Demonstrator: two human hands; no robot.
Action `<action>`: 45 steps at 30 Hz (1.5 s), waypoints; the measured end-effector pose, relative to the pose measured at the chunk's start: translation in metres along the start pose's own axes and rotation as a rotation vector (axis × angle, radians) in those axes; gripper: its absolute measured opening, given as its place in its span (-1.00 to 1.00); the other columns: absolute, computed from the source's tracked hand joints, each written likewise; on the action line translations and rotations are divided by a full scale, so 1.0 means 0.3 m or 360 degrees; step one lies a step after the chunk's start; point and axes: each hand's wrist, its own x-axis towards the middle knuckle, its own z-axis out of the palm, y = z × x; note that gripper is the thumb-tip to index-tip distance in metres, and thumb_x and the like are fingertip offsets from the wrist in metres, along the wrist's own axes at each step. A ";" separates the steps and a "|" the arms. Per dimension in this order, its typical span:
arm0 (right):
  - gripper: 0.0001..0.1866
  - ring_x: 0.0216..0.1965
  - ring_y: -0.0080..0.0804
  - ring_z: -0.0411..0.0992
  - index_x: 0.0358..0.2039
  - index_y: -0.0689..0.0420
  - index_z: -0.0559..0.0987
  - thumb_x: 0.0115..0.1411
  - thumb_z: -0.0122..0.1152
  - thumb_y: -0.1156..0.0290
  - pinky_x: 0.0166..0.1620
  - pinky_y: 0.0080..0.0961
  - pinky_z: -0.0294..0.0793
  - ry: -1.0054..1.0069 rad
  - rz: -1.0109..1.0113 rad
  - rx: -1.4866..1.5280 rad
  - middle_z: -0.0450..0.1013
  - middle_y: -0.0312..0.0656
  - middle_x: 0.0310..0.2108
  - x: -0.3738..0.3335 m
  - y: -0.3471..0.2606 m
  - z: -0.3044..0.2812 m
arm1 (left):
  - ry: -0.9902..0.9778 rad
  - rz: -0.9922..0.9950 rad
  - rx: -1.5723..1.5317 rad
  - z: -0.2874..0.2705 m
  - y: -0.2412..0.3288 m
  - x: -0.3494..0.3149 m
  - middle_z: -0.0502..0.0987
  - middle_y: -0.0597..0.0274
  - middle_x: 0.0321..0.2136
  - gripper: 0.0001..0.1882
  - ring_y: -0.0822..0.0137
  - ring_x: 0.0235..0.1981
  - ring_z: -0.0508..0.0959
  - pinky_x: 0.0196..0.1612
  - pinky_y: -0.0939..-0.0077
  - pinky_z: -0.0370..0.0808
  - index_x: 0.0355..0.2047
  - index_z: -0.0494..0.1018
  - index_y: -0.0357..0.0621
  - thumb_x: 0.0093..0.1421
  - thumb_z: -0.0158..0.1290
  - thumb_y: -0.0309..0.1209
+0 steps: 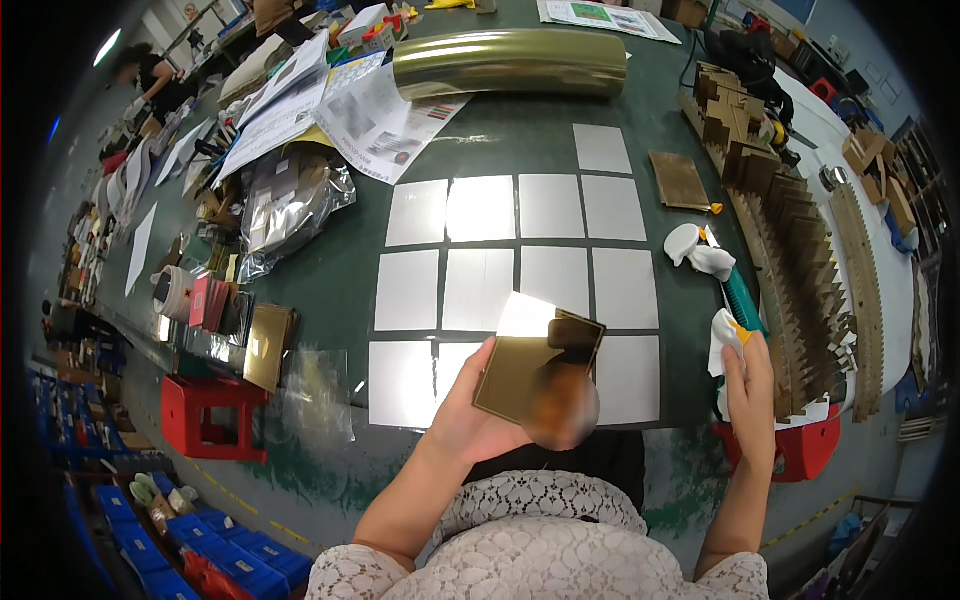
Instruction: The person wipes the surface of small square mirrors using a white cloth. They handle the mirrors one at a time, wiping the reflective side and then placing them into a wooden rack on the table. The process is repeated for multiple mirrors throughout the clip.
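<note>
My left hand [472, 408] is closed on the edge of a shiny gold mirror-like plate [510, 375], tilted over the near row of sheets. Light and dark reflections cross its face, and part of it is blurred. At the right, my right hand [750, 395] has its fingers closed on a white cloth [722, 343], with a small yellow piece beside the fingertips. Several silver-white square sheets [555, 275] lie in rows on the green table [480, 140]; the raised plate hides parts of the near ones. Just beyond my right hand lies a green-handled tool [740, 298].
A large gold roll [510, 65] lies across the far side. Toothed wooden racks [780, 270] line the right, near a small brown plate [685, 181]. Papers [375, 120], a plastic bag [295, 200] and gold plates [268, 345] occupy the left. Red stools [212, 415] stand below.
</note>
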 end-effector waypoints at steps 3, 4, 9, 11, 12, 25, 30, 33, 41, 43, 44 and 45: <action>-0.77 -0.08 -0.24 0.33 -0.07 0.33 0.41 0.31 -0.02 0.51 0.03 -0.48 0.28 -0.0052 -0.0029 -0.0026 0.33 -0.08 -0.11 0.002 0.007 -0.010 | -0.0026 0.0043 -0.0025 -0.007 0.006 -0.008 0.36 -0.30 0.06 -0.24 -0.11 -0.09 0.52 -0.05 -0.04 0.47 0.31 0.08 -0.16 0.35 -0.54 0.16; -0.79 -0.06 -0.19 0.32 -0.09 0.34 0.42 0.30 -0.02 0.52 0.04 -0.44 0.28 0.0025 -0.0087 -0.0097 0.32 -0.05 -0.08 -0.003 -0.003 -0.009 | -0.0029 0.0052 -0.0034 -0.007 0.006 -0.011 0.36 -0.30 0.06 -0.24 -0.10 -0.08 0.51 -0.04 -0.04 0.47 0.31 0.08 -0.16 0.35 -0.54 0.16; -0.78 0.06 -0.10 0.27 -0.09 0.36 0.42 0.28 0.00 0.54 0.14 -0.35 0.23 0.0259 -0.0123 -0.0231 0.26 -0.02 0.06 -0.038 -0.085 -0.029 | -0.0075 0.0090 -0.0045 0.006 -0.003 -0.029 0.35 -0.30 0.07 -0.22 -0.09 -0.03 0.49 -0.01 -0.04 0.46 0.31 0.08 -0.17 0.34 -0.54 0.17; -0.73 0.09 -0.10 0.27 -0.04 0.36 0.39 0.27 0.03 0.54 0.15 -0.34 0.22 0.0299 -0.0152 -0.0230 0.26 0.00 0.08 -0.051 -0.102 -0.038 | 0.0000 0.0086 -0.0022 0.017 -0.010 -0.038 0.36 -0.28 0.05 -0.23 -0.11 -0.06 0.50 -0.04 -0.06 0.47 0.29 0.12 -0.16 0.33 -0.51 0.19; -0.70 0.10 -0.10 0.26 -0.01 0.36 0.38 0.27 0.04 0.54 0.16 -0.34 0.22 0.0321 -0.0166 -0.0229 0.26 0.00 0.09 -0.061 -0.109 -0.041 | 0.0037 0.0083 -0.0009 0.022 -0.014 -0.042 0.37 -0.28 0.04 -0.23 -0.12 -0.08 0.50 -0.05 -0.07 0.47 0.28 0.14 -0.15 0.33 -0.50 0.20; 0.23 0.33 0.01 0.01 0.32 0.17 0.09 -0.32 0.62 0.13 0.30 -0.15 0.02 -0.0122 -0.0966 -0.0003 0.06 -0.01 0.31 -0.182 -0.512 0.072 | -0.0079 0.0031 0.0055 0.071 -0.077 -0.131 0.32 -0.32 0.10 -0.21 -0.14 0.04 0.45 0.10 -0.07 0.38 0.30 0.07 -0.21 0.33 -0.51 0.19; 0.18 0.31 0.11 0.02 0.30 0.20 0.10 -0.27 0.60 0.11 0.28 -0.12 0.05 -0.0181 -0.1018 -0.0214 0.05 0.04 0.30 -0.175 -0.555 0.101 | -0.0090 0.0138 0.0061 0.085 -0.099 -0.156 0.30 -0.23 0.15 -0.23 -0.15 0.07 0.42 0.12 -0.05 0.36 0.32 0.05 -0.17 0.34 -0.51 0.17; 0.16 0.29 0.12 0.04 0.29 0.22 0.10 -0.25 0.58 0.14 0.27 -0.12 0.06 -0.0184 -0.1037 -0.0221 0.08 0.06 0.27 -0.183 -0.545 0.108 | -0.0019 0.0143 0.0233 0.082 -0.105 -0.157 0.28 -0.17 0.18 -0.24 -0.15 0.09 0.40 0.14 -0.05 0.34 0.32 0.05 -0.17 0.35 -0.51 0.16; 0.19 0.24 0.05 0.10 0.32 0.22 0.05 -0.25 0.59 0.19 0.27 -0.13 0.09 -0.0161 -0.0921 -0.0026 0.12 0.04 0.23 -0.191 -0.517 0.100 | -0.0021 0.0273 0.0491 0.052 -0.110 -0.171 0.14 -0.09 0.28 -0.03 -0.03 0.28 0.20 0.28 -0.02 0.16 0.35 -0.06 -0.25 0.23 -0.43 0.36; 0.21 0.24 0.02 0.12 0.32 0.23 0.03 -0.27 0.60 0.19 0.27 -0.14 0.08 -0.0142 -0.0908 0.0064 0.13 0.02 0.23 -0.187 -0.507 0.093 | -0.0144 0.0356 0.0520 0.027 -0.094 -0.187 0.01 0.03 0.35 0.12 0.11 0.37 0.05 0.34 0.07 0.04 0.38 -0.20 -0.20 0.10 0.04 0.27; 0.22 0.24 0.00 0.12 0.32 0.24 0.03 -0.28 0.60 0.20 0.28 -0.15 0.07 -0.0138 -0.0903 0.0116 0.13 0.01 0.22 -0.183 -0.504 0.089 | -0.0145 0.0409 0.0721 0.030 -0.098 -0.193 0.00 0.05 0.35 0.15 0.14 0.37 0.04 0.34 0.10 0.04 0.38 -0.22 -0.19 0.03 0.17 0.13; 0.23 0.24 -0.02 0.13 0.32 0.25 0.02 -0.28 0.61 0.20 0.28 -0.16 0.07 -0.0136 -0.0902 0.0175 0.14 0.01 0.22 -0.174 -0.503 0.087 | -0.0141 0.0465 0.0925 0.043 -0.098 -0.197 -0.01 0.08 0.35 0.20 0.16 0.37 0.03 0.35 0.13 0.04 0.39 -0.24 -0.18 -0.04 0.29 0.00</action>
